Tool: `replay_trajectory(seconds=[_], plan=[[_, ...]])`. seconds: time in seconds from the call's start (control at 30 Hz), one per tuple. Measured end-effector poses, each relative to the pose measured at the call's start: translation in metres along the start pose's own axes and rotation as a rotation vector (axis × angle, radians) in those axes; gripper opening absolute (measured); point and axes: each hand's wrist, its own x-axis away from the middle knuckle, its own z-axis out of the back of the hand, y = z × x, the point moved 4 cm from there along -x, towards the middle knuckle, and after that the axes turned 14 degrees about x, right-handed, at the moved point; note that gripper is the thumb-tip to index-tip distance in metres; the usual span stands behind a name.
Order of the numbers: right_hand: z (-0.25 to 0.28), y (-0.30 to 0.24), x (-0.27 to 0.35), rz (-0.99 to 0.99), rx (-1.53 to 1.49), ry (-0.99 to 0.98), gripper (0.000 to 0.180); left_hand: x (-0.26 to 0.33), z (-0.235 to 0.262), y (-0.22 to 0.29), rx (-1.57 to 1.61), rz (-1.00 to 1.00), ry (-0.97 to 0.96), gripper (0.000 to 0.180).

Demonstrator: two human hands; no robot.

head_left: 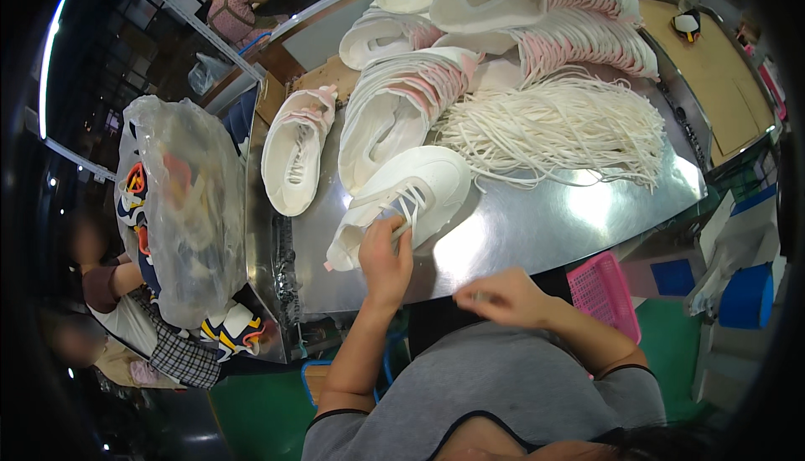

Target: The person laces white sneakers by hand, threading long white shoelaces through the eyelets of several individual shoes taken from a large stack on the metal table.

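A white shoe upper [432,177] with a grey lace panel lies on the metal tabletop in front of me, its rounded toe pointing to the far right. White lace [411,201] runs through its eyelets. My left hand [387,261] grips the upper beside the lacing, thumb and fingers closed around its edge. Apart from the upper, near the table's front edge, my right hand [503,297] has its fingers curled together; motion blurs it a little, and what it may hold does not show.
A pile of white laces [558,134] and several stacks of nested uppers [407,113] stand at the back. One more upper [298,151] lies at the left. Plastic-wrapped shoes [189,209] are left of the table; a pink basket [605,293] is at the right. Other people sit nearby.
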Motion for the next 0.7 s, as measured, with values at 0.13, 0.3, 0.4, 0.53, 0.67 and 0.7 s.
replay_trajectory(seconds=[0.13,0.3,0.4,0.53,0.67,0.7], plan=[[0.006,0.031,-0.048,-0.462,-0.281,0.219,0.022,0.004,0.0,0.021,-0.008,-0.071,-0.056,0.016],[0.0,0.04,-0.065,-0.461,-0.583,0.066,0.023,0.0,0.003,0.04,-0.063,-0.116,-0.113,0.02],[-0.002,0.033,-0.063,-0.296,-0.574,-0.04,0.024,-0.003,0.006,0.048,-0.076,-0.166,-0.133,0.024],[-0.012,0.01,-0.07,-0.135,-1.14,-0.188,0.025,-0.01,0.004,0.059,0.001,-0.207,-0.14,0.033],[-0.03,-0.013,-0.067,0.033,-1.936,-0.25,0.026,-0.016,0.004,0.058,0.136,-0.085,-0.183,0.037],[-0.028,-0.017,-0.059,0.018,-1.937,-0.253,0.026,-0.017,0.002,0.054,0.141,-0.074,-0.178,0.037]])
